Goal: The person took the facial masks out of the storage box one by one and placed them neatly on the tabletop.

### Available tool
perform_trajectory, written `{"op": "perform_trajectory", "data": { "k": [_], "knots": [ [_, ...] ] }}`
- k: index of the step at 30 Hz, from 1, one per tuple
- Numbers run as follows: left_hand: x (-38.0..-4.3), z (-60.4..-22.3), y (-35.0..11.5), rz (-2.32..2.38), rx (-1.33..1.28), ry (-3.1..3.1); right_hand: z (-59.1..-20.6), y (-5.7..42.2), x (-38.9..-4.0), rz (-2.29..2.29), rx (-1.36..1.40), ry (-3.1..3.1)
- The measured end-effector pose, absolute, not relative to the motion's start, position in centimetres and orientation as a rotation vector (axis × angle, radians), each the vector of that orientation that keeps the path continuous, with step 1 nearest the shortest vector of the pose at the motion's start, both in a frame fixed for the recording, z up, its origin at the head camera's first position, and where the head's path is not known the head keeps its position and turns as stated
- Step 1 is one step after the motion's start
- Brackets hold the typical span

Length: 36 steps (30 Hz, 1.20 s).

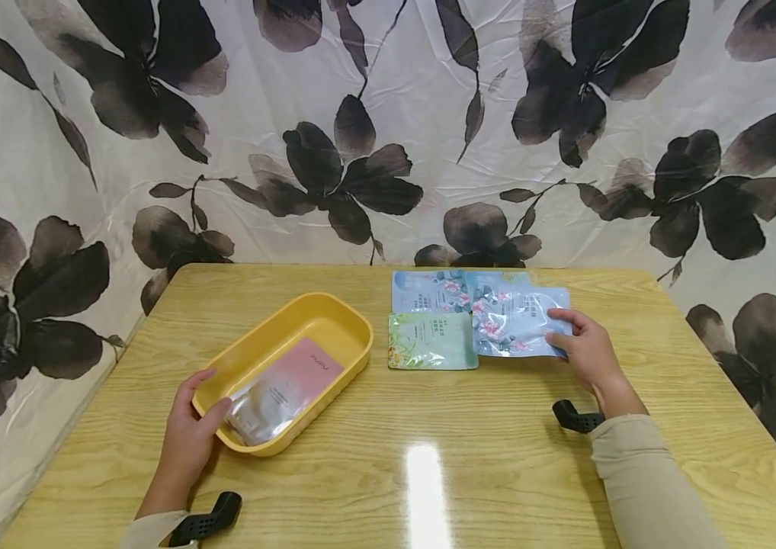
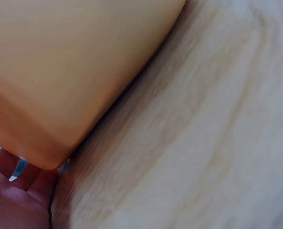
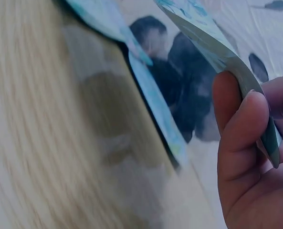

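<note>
My left hand (image 1: 185,428) grips the near-left end of a yellow plastic tub (image 1: 322,299), thumb over the rim and fingers around the outside. Inside the tub lies a flat pink-and-silver packet (image 1: 311,367). At the right, my right hand (image 1: 592,352) pinches the right edge of a blue flowered sheet mask packet (image 1: 518,320) between thumb and fingers. The right wrist view shows this packet (image 3: 203,43) tilted up from the table. A green packet (image 1: 429,343) lies beside it, and two more blue packets (image 1: 422,290) lie behind, partly covered.
Everything stands on a wood-grain table (image 1: 333,496), with a bright light reflection near its front. Behind it hangs a pale cloth (image 1: 429,137) printed with dark flowers. Black wrist-worn devices (image 1: 210,522) project beside both hands.
</note>
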<state>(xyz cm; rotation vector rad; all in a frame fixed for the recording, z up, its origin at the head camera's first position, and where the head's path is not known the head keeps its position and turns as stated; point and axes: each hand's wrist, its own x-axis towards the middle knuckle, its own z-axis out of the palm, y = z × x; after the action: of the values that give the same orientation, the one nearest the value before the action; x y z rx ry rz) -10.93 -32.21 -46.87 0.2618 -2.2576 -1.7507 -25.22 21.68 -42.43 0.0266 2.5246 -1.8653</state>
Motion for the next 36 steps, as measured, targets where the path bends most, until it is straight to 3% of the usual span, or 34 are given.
{"op": "perform_trajectory", "data": {
  "k": [14,36],
  "knots": [
    [-10.8,-46.9,-32.2,-1.82,0.204,-2.182,-43.6,23.7,-26.1,-1.667,0.034,2.507],
    [-10.9,-46.9,-32.0,-1.845,0.187,-2.151,-44.2,22.1,-27.4,-1.536,0.056,2.503]
  ]
}}
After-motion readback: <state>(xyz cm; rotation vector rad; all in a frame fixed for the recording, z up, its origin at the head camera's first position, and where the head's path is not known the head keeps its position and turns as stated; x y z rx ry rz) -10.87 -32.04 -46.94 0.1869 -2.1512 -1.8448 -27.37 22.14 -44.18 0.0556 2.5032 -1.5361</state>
